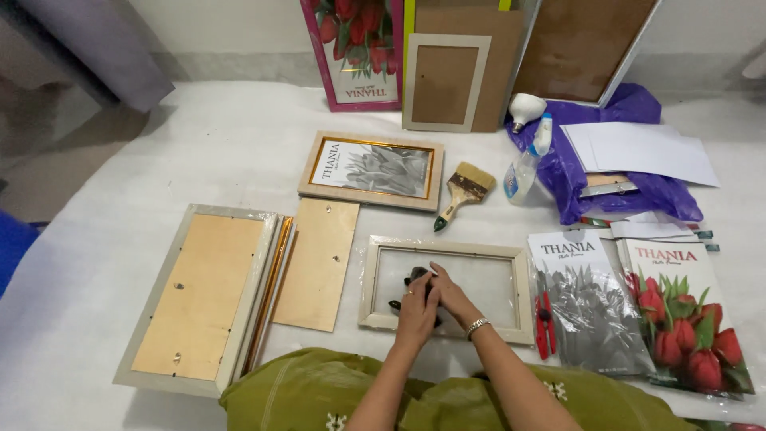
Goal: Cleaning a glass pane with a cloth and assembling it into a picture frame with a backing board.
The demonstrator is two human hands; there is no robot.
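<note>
An empty cream picture frame (523,287) lies face down on the white sheet in front of me. Both my hands rest inside it on the glass. My left hand (416,313) and my right hand (452,295) meet over a small dark object (415,278), which they mostly hide; I cannot tell what it is. A bracelet circles my right wrist, and a ring sits on a left finger.
A loose backing board (319,263) and a plastic-wrapped frame (195,295) lie to the left. A framed grey print (371,169), a paintbrush (461,191) and a spray bottle (524,169) sit beyond. Flower prints (686,315) and red pliers (543,323) lie right; a purple bag (570,172) holds papers.
</note>
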